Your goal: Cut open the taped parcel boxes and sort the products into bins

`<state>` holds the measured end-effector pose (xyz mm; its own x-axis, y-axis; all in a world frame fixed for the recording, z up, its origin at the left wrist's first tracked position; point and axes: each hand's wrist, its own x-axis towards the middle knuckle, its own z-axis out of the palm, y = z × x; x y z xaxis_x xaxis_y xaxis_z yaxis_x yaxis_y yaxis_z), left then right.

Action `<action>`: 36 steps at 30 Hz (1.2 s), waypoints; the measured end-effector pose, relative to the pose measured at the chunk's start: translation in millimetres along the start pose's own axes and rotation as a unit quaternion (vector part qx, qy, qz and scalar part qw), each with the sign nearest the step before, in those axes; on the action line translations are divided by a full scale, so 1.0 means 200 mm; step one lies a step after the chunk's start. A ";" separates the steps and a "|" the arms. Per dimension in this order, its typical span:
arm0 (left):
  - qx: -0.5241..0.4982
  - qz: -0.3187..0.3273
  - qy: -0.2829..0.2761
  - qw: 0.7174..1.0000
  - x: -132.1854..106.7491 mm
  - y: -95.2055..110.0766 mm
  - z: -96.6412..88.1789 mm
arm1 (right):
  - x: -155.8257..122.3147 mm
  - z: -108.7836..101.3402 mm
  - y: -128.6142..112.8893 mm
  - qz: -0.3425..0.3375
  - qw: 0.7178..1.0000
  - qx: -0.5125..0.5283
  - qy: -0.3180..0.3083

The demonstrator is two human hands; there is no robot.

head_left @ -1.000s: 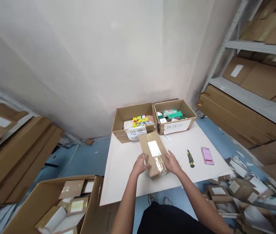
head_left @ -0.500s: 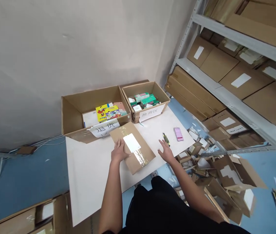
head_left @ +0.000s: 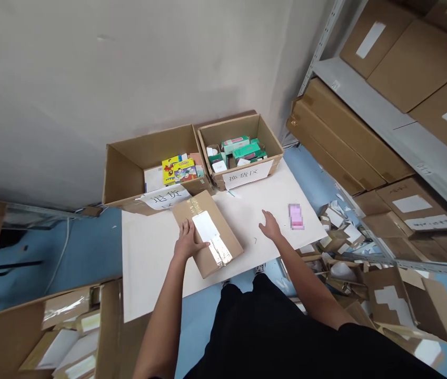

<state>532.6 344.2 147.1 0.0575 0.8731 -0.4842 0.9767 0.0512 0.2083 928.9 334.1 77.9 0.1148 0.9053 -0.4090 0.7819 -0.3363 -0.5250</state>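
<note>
A taped cardboard box (head_left: 229, 231) with a white label lies slanted on the white table (head_left: 144, 273). My left hand (head_left: 187, 239) rests on its left side, fingers lying on the top face and thumb spread toward the tape. Over the table to the right of the box is my right hand (head_left: 270, 225), thumb and index finger apart. The black and yellow utility knife is out of sight; my right hand covers the place where it lay, and I cannot see contact with it. A pink pixelated item (head_left: 296, 217) lies just beyond that hand.
Behind the parcel stand two open cartons: a left carton (head_left: 128, 199) with yellow packs and a right carton (head_left: 274, 167) with green boxes. Shelving (head_left: 381, 110) full of boxes rises at the right. Torn cardboard (head_left: 389, 295) and a carton of parcels (head_left: 108, 316) flank the table below.
My right hand has moved over the utility knife's spot, and the knife has dropped from sight. My left hand stays on the box. The camera view has shifted.
</note>
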 end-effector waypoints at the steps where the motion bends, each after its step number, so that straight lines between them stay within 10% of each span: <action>1: 0.003 -0.010 -0.005 1.000 -0.01 0.02 0.01 | 0.03 0.01 0.07 0.026 1.000 -0.003 -0.014; 9: 0.033 -0.083 -0.107 0.990 0.05 0.10 0.00 | 0.13 0.23 0.44 0.171 0.984 0.027 -0.040; 16: 0.016 -0.111 -0.153 0.982 0.07 0.15 -0.02 | 0.20 0.29 0.36 0.162 0.983 0.080 -0.044; 21: 0.004 -0.111 -0.152 0.982 0.07 0.15 0.01 | 0.17 0.16 -0.01 0.034 0.985 0.165 -0.027; 27: -0.021 -0.078 -0.144 0.986 0.09 0.13 0.03 | 0.04 0.08 -0.76 -0.230 0.967 0.088 -0.062; 31: -0.055 -0.059 -0.160 0.984 0.13 0.11 0.01 | 0.05 0.18 -1.17 -0.240 0.968 -0.043 -0.056; 36: -0.104 -0.050 -0.140 0.983 0.19 0.11 0.01 | 0.12 0.30 -1.38 -0.188 0.968 -0.140 -0.093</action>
<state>556.9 377.3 131.3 0.0464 0.6928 -0.7197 0.9187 0.2532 0.3030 678.8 432.0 168.0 -0.3023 0.8792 -0.3682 0.8851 0.1156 -0.4508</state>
